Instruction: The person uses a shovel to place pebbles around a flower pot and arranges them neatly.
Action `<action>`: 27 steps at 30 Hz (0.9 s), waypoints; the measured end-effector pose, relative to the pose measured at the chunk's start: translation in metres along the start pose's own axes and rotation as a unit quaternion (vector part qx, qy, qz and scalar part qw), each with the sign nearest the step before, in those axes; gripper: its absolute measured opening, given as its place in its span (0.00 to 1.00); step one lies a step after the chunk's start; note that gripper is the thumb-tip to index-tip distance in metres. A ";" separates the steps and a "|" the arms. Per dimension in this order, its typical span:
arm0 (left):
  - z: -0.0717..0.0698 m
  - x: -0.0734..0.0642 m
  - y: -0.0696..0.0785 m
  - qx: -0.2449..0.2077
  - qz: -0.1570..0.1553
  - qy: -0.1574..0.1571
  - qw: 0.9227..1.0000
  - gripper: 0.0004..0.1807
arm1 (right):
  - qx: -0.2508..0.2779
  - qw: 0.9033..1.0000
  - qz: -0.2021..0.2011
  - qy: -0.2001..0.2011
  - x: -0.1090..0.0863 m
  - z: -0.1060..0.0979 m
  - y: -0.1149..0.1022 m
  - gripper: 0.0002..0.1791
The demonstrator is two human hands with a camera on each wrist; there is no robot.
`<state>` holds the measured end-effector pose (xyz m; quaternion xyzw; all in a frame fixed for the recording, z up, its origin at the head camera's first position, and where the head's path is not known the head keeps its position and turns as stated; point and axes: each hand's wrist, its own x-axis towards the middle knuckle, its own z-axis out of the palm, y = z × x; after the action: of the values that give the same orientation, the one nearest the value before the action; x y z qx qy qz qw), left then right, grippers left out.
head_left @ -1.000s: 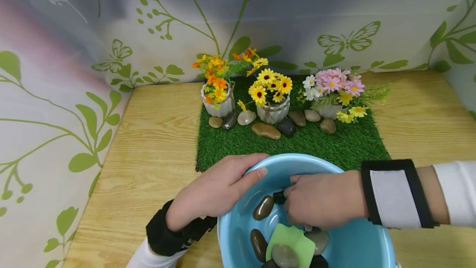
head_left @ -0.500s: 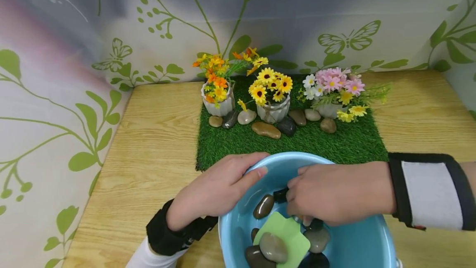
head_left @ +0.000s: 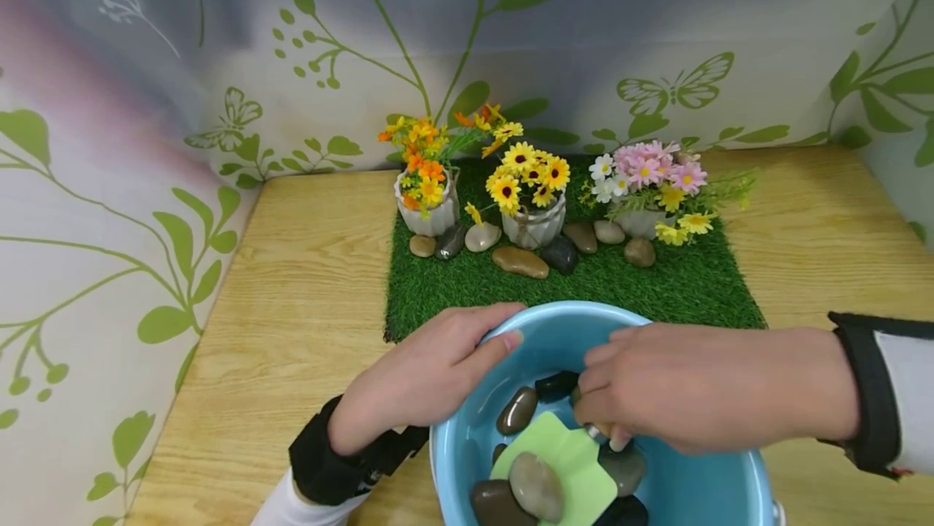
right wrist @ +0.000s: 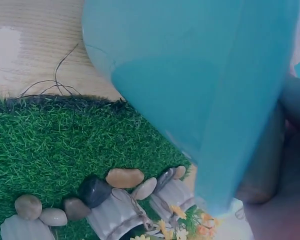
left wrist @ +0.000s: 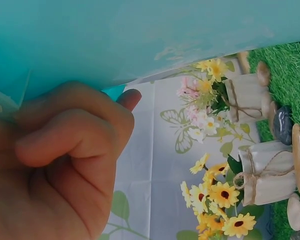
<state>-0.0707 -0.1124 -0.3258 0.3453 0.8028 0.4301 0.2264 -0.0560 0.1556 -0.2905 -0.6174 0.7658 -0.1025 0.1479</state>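
A light blue bucket (head_left: 562,315) stands in front of me, tilted so its inside shows. My left hand (head_left: 430,364) grips its left rim, thumb over the edge; in the left wrist view the fingers curl against the bucket wall. Inside the bucket my right hand (head_left: 657,384) holds a small shovel by its handle, which shows as wooden in the right wrist view. The shovel's pale green blade (head_left: 584,473) carries a grey-beige stone (head_left: 536,484). Around the blade lie a brown stone (head_left: 517,410), a black stone (head_left: 558,386), a grey stone (head_left: 624,468) and others.
Beyond the bucket, an artificial grass mat (head_left: 438,299) bears potted orange flowers (head_left: 426,169), sunflowers (head_left: 521,177) and pink-white daisies (head_left: 653,173). A row of pebbles (head_left: 520,262) fronts the pots. The wooden table (head_left: 292,267) meets a patterned cloth backdrop (head_left: 554,40).
My right hand has shifted right and slightly down inside the bucket. The shovel blade has slid and turned among the stones, with the grey-beige stone on it moving left. My left hand keeps its place.
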 end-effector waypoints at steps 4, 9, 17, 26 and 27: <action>0.000 0.000 0.000 -0.005 -0.005 -0.005 1.000 0.19 | 0.052 0.998 0.017 0.017 -0.008 -0.004 0.002 0.08; 0.000 -0.001 -0.001 -0.002 -0.009 -0.008 1.000 0.20 | 0.062 0.996 0.028 0.055 -0.022 -0.009 0.006 0.06; 0.000 0.000 -0.001 0.002 -0.002 -0.003 1.000 0.20 | 0.029 0.993 0.060 0.102 -0.048 -0.016 0.009 0.09; 0.000 0.000 -0.001 0.005 -0.003 -0.001 1.000 0.21 | -0.006 0.982 0.125 0.141 -0.107 -0.013 0.046 0.17; 0.000 0.000 -0.001 0.003 -0.004 -0.003 1.000 0.21 | -0.018 0.980 0.132 0.149 -0.115 -0.009 0.052 0.16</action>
<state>-0.0707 -0.1131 -0.3264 0.3443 0.8044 0.4261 0.2299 -0.0842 0.2788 -0.2878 -0.4910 0.8559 -0.1590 0.0327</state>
